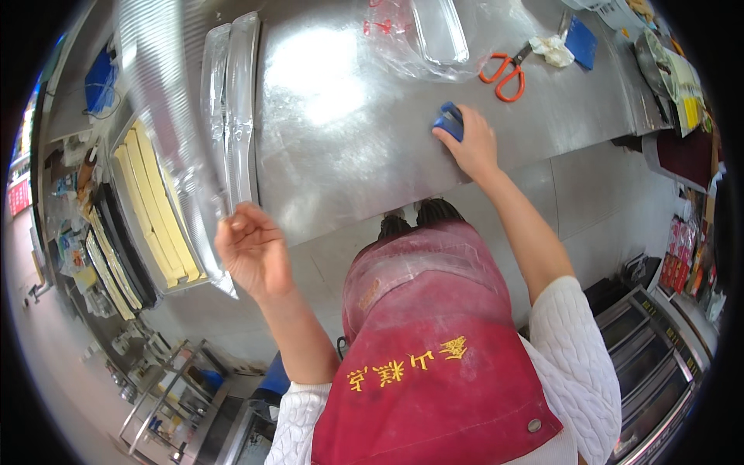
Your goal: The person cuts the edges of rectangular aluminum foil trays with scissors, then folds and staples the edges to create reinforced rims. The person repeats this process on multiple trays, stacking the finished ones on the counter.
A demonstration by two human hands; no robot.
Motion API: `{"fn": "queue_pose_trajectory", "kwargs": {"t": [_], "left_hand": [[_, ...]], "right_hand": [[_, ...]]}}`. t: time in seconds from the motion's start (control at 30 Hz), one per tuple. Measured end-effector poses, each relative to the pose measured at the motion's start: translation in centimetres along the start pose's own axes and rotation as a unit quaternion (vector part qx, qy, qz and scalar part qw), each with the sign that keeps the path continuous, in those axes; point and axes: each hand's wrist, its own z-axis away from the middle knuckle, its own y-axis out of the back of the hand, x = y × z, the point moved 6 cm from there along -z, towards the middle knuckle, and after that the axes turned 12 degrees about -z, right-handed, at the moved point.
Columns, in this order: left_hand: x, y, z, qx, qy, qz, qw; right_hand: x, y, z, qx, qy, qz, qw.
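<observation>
My left hand (253, 247) pinches the near end of a long clear plastic sleeve (168, 99) with fine stripes, raised and slanting away to the upper left. Beneath and beside it, two long plastic-wrapped packages (241, 110) lie side by side on the stainless steel table (349, 168). On the right, my right hand (474, 142) has its fingers around a small blue stapler (449, 122) at the tabletop. Orange-handled scissors (505, 77) lie beyond this hand, near a clear plastic bag (401, 52) with a silvery tray (444, 32) in it.
At the left stands a box of long yellow strips (154, 203). A blue scraper (580, 43) and crumpled tissue (552, 51) lie at the upper right, with a metal bowl (651, 61) beyond. A metal rack (165, 389) is at the lower left.
</observation>
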Motion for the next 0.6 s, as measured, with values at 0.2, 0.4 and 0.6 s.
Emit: {"fn": "queue_pose_trajectory", "kwargs": {"t": [0.2,0.4,0.6], "left_hand": [[-4.9,-1.3,0.8,0.011,-0.065,-0.175,0.982],[-6.8,-4.1,3.4,0.006,-0.087,-0.286,0.954],[-6.4,-3.7,3.4,-0.058,-0.150,-0.341,0.926]], "right_hand": [[-10.9,0.4,5.4,-0.231,-0.123,-0.459,0.849],[-18.8,2.2,6.4,-0.280,-0.024,-0.498,0.820],[-19.0,3.0,6.8,-0.218,-0.010,-0.443,0.869]]}}
